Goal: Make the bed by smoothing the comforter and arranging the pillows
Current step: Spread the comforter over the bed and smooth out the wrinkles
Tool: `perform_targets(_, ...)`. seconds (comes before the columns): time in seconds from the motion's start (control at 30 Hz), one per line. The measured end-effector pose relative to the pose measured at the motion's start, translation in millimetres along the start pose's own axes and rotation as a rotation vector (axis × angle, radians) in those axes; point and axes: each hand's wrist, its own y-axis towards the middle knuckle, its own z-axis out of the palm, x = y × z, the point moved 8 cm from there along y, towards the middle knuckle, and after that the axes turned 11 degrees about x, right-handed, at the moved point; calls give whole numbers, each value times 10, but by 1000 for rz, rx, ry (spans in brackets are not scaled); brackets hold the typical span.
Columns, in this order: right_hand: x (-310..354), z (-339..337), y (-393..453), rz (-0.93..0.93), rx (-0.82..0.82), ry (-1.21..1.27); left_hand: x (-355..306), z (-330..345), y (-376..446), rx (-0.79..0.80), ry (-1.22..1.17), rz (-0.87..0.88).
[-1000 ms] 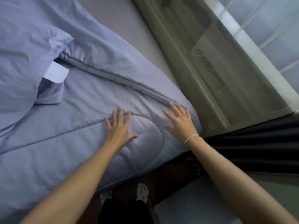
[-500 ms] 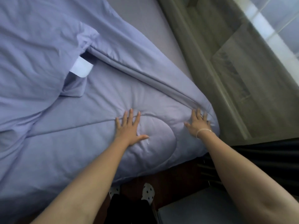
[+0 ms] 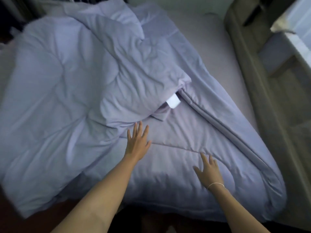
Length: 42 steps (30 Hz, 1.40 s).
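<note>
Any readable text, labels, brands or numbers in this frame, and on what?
None can be read.
The white fabric tag sewn on the lavender quilted comforter: shows blank, any print too small or blurred to tell.
Nothing else in view carries writing.

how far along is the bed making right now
Early stage. Done: the near corner of the comforter lies fairly flat. In hand: the left hand and right hand are spread flat over it, fingers straight. Left: the folded-over bunch with the white tag needs spreading over the bare sheet; no pillow arrangement is visible.
</note>
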Motion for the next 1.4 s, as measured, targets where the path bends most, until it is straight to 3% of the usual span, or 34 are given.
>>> perform_targets(0.2, 1741, -177, 500, -180, -112, 55, 1282, -563, 468, -163, -82, -130)
perform_targets(0.33, 2882, -284, 981, -303, -203, 93, 2135, -727, 886, -137, -137, -211)
perform_targets(0.47, 3611, -367, 1325, -329, -256, 108, 2650, -748, 1201, -52, -215, -210)
perform_targets(0.57, 3870, -511, 1544, -299, -306, 81, 2722, -673, 1429, 60, -301, -169)
perform_targets(0.67, 3832, -538, 1782, -199, -230, 98, 2645, -557, 1621, 107, -424, -115)
perform_targets(0.77, 3717, -488, 1853, -163, -153, 155, 2606, -730, 1590, -97, -475, -77)
perform_targets(0.93, 3719, -451, 1655, -66, -241, 379, 2796, -1039, 1061, -349, -409, -26)
perform_targets(1.03, 3870, -284, 1513, 12, -197, 568, 2865, -1087, 604, -403, -294, 27)
perform_targets(1.17, 4410, -184, 1313, -49, -191, 879, 3016, -1088, 14, -422, -251, 71)
perform_targets(1.4, 5513, -55, 882, -142, -94, 648, 3760, -1067, -518, -374, -194, 16)
